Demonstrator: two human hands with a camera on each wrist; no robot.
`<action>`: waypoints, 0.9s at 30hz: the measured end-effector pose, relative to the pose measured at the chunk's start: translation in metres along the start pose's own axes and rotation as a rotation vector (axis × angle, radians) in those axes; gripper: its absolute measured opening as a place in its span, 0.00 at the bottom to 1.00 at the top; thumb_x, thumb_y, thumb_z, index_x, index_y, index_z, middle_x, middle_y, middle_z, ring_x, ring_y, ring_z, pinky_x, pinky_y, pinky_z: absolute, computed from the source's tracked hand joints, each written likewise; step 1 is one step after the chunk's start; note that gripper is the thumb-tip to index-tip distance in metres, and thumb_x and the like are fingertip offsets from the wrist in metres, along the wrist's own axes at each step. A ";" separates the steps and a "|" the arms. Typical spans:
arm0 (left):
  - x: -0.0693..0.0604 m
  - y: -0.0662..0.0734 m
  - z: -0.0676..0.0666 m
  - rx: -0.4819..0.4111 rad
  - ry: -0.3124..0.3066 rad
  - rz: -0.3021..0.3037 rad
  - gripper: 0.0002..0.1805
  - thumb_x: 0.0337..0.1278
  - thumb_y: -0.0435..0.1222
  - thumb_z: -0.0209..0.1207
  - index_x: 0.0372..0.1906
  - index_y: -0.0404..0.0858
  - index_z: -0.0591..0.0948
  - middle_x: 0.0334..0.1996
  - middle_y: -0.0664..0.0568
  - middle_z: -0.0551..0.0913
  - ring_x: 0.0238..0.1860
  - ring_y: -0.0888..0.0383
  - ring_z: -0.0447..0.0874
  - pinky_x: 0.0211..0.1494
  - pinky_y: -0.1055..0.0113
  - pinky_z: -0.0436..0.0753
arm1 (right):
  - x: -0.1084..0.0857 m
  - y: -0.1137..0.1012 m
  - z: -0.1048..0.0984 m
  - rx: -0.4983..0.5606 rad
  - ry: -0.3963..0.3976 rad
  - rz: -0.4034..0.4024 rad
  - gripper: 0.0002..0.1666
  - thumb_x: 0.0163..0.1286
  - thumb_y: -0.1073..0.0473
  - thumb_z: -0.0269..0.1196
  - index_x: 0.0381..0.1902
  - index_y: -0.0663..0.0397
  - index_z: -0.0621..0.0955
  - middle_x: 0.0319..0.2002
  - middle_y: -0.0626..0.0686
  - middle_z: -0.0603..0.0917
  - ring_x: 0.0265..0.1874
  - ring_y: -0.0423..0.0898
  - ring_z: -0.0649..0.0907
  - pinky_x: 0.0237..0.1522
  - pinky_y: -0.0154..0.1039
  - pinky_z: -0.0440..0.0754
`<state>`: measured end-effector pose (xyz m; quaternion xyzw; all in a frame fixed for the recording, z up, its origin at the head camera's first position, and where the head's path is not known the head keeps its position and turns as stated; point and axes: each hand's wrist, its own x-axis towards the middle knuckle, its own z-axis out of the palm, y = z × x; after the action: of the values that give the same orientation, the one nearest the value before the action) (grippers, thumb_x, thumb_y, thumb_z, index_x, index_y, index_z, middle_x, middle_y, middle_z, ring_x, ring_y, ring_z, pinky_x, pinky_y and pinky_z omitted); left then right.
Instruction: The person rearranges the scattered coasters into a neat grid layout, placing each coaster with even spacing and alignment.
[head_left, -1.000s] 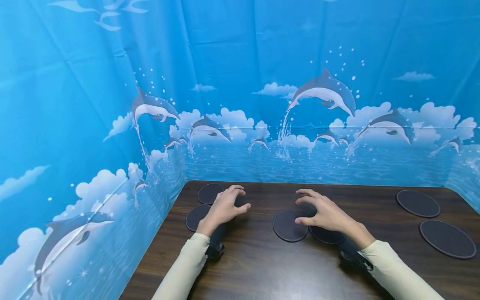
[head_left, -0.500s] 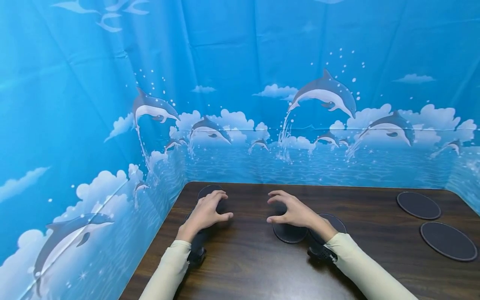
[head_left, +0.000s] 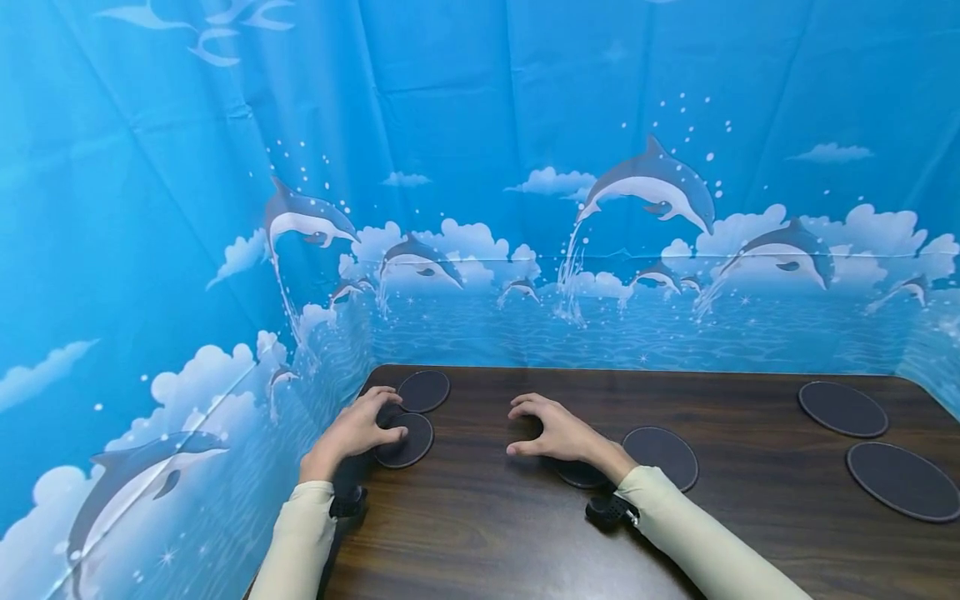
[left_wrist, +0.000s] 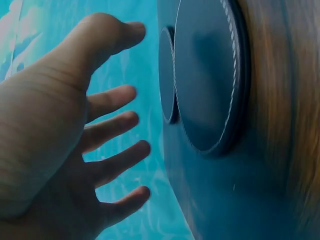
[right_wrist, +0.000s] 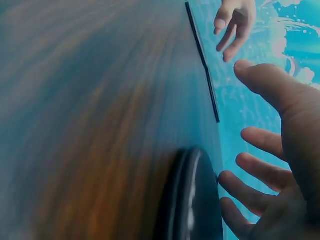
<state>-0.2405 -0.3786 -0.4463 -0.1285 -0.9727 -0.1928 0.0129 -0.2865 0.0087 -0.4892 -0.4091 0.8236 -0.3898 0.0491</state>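
Observation:
Hovering over the table's left edge, my left hand (head_left: 354, 432) has spread, slightly bent fingers and nothing in it. Its thumb overlaps the near-left black round coaster (head_left: 414, 454) in the head view; the left wrist view shows a gap between hand and stitched coaster (left_wrist: 212, 75). A second coaster (head_left: 424, 392) lies just behind. My right hand (head_left: 558, 432), also holding nothing, hangs above a middle coaster (head_left: 579, 473) and partly hides it. Right of that lies another coaster (head_left: 662, 457). Thumb and fingers of the right hand (right_wrist: 270, 165) stand apart in the right wrist view.
Two more black coasters (head_left: 842, 408) lie at the right of the dark wooden table (head_left: 465, 517). A blue dolphin-print curtain (head_left: 480, 167) stands along the back and left edges. Black wrist cameras (head_left: 609, 510) sit below both wrists.
Both hands have moved left: the left one off the left coasters toward the table's edge, the right one across the middle coasters. The coasters have stayed in place.

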 end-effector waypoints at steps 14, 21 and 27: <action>-0.010 -0.013 -0.014 -0.041 -0.184 -0.072 0.45 0.52 0.50 0.75 0.70 0.30 0.73 0.71 0.29 0.62 0.69 0.29 0.62 0.62 0.34 0.69 | 0.030 -0.020 0.027 -0.153 -0.011 0.016 0.35 0.64 0.39 0.73 0.62 0.51 0.81 0.70 0.53 0.71 0.67 0.56 0.71 0.65 0.63 0.65; -0.016 -0.017 -0.014 -0.044 -0.275 -0.108 0.53 0.48 0.51 0.77 0.73 0.29 0.67 0.73 0.27 0.56 0.71 0.27 0.57 0.62 0.32 0.68 | 0.051 -0.036 0.049 -0.196 -0.027 0.019 0.37 0.63 0.35 0.72 0.63 0.50 0.81 0.70 0.53 0.71 0.68 0.54 0.70 0.66 0.61 0.65; -0.014 -0.013 -0.010 -0.017 -0.293 -0.129 0.57 0.44 0.53 0.78 0.75 0.29 0.65 0.74 0.28 0.55 0.72 0.28 0.56 0.63 0.32 0.67 | 0.066 -0.049 0.070 -0.225 -0.015 0.047 0.40 0.61 0.30 0.70 0.63 0.46 0.81 0.70 0.50 0.71 0.67 0.51 0.71 0.66 0.56 0.66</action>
<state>-0.2305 -0.3977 -0.4430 -0.0928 -0.9687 -0.1806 -0.1424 -0.2708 -0.0980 -0.4885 -0.3953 0.8712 -0.2906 0.0182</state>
